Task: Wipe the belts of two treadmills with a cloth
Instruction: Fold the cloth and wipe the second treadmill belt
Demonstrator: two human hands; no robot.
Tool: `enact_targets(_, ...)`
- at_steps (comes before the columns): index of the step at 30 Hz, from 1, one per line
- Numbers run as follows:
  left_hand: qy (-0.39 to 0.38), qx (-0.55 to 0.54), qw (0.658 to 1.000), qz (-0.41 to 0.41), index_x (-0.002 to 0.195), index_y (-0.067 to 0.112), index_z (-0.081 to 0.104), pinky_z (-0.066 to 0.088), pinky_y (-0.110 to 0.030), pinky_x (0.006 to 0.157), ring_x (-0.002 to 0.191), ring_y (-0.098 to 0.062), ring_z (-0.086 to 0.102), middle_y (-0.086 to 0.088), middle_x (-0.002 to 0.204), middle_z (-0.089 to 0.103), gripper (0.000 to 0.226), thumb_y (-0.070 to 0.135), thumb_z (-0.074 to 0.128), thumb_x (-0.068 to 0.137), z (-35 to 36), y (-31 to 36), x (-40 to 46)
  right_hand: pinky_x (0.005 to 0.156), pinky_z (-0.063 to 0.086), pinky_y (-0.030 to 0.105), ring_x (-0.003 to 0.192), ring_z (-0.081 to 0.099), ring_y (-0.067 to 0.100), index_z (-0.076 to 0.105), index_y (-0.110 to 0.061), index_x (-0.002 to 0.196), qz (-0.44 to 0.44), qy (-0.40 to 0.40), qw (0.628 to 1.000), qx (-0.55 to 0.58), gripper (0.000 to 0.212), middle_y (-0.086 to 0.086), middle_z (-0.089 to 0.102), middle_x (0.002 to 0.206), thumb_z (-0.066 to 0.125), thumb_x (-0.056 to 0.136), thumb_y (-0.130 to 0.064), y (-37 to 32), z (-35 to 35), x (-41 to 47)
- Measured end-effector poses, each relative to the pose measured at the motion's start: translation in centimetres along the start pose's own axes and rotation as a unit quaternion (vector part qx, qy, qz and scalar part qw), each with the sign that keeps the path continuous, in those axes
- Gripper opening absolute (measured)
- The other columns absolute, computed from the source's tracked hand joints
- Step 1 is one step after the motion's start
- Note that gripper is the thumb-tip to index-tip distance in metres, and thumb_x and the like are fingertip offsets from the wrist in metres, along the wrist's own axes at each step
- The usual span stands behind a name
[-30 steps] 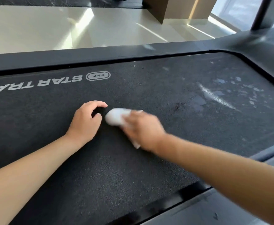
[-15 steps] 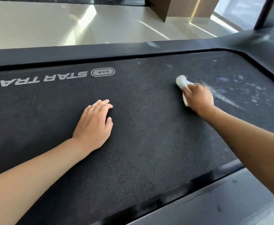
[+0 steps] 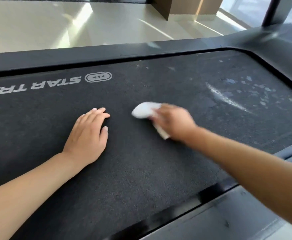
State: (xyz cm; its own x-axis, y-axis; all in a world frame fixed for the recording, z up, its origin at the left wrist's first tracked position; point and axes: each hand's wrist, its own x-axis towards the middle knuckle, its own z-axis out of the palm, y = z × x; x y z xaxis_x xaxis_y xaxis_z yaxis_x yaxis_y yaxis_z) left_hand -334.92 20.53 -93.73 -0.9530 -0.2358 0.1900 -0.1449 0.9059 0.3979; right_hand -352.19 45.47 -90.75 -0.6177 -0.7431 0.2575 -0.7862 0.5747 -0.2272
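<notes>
A dark treadmill belt [image 3: 141,170] with a grey STAR TRAC logo fills most of the view. My right hand [image 3: 174,122] is shut on a white cloth [image 3: 146,110] and presses it on the belt near the middle; the hand is blurred. My left hand [image 3: 88,134] lies flat on the belt just left of the cloth, palm down, fingers together, holding nothing. Pale dusty smears and flecks [image 3: 245,90] mark the belt's right part.
Black side rails run along the far edge [image 3: 107,54] and the near edge [image 3: 219,213] of the belt. A dark upright post [image 3: 271,11] rises at the far right. Beyond lies a glossy beige floor [image 3: 55,25] with a brown block [image 3: 185,6].
My right hand has swept the cloth back left from the smeared area at the right to the belt's middle, near my left hand. The left hand has stayed flat in place.
</notes>
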Motion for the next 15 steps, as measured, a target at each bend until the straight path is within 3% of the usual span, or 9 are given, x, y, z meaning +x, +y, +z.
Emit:
enact_targets(3,0.004,0.000,1.000,-0.003,0.136,0.014,0.058,0.033,-0.052,0.122,0.149,-0.028,0.042,-0.006,0.155,0.052,0.046,0.029,0.042,0.097,0.1,0.1,0.0,0.070,0.040,0.034,0.092,0.064,0.034,0.065,-0.021,0.099,0.219,0.014,0.971,-0.091,0.045,0.001,0.061,0.092,0.035,0.101,-0.054,9.4,-3.1,2.1)
enact_targets(6,0.006,0.007,1.000,0.002,0.136,0.014,0.058,0.035,-0.052,0.121,0.147,-0.029,0.044,-0.007,0.153,0.053,0.044,0.028,0.042,0.097,0.2,0.1,0.1,0.066,0.042,0.037,0.085,0.063,0.034,0.059,-0.015,0.081,0.235,0.021,0.966,-0.105,0.046,0.004,0.058,0.086,0.038,0.102,-0.050,8.4,-3.0,1.2)
enact_targets(8,0.007,0.010,1.000,0.003,0.135,0.015,0.058,0.035,-0.052,0.121,0.147,-0.028,0.043,-0.006,0.154,0.053,0.039,0.023,0.046,0.099,0.2,0.1,0.2,0.072,0.050,0.038,0.090,0.064,0.029,0.065,-0.018,0.084,0.165,0.005,0.984,-0.066,0.038,0.001,0.061,0.092,0.048,0.103,-0.047,3.5,-1.7,-0.6)
enact_targets(10,0.009,0.010,1.000,0.002,0.135,0.015,0.057,0.035,-0.052,0.121,0.148,-0.028,0.043,-0.005,0.154,0.053,0.036,0.018,0.051,0.100,0.2,0.1,0.1,0.067,0.051,0.038,0.088,0.063,0.029,0.069,-0.021,0.101,0.028,-0.007,0.999,-0.016,0.031,0.000,0.060,0.092,0.050,0.102,-0.045,-2.8,-0.4,-2.7)
enact_targets(13,0.004,-0.009,1.000,0.000,0.136,0.015,0.059,0.033,-0.048,0.122,0.148,-0.026,0.042,-0.004,0.154,0.052,0.044,0.024,0.046,0.095,-0.2,-0.1,0.2,0.058,0.046,0.039,0.079,0.060,0.028,0.068,-0.014,0.116,-0.125,-0.066,0.988,0.063,0.034,0.001,0.060,0.091,0.052,0.101,-0.040,-11.0,1.5,-5.1)
enact_targets(15,-0.018,-0.021,1.000,0.013,0.139,0.016,0.059,0.029,-0.042,0.124,0.149,-0.024,0.040,-0.003,0.157,0.050,0.048,0.026,0.042,0.096,-0.9,-0.7,0.2,0.058,0.047,0.038,0.078,0.060,0.028,0.068,-0.012,0.117,-0.182,-0.075,0.977,0.078,0.035,0.002,0.060,0.090,0.052,0.102,-0.040,-12.2,1.9,-5.1)
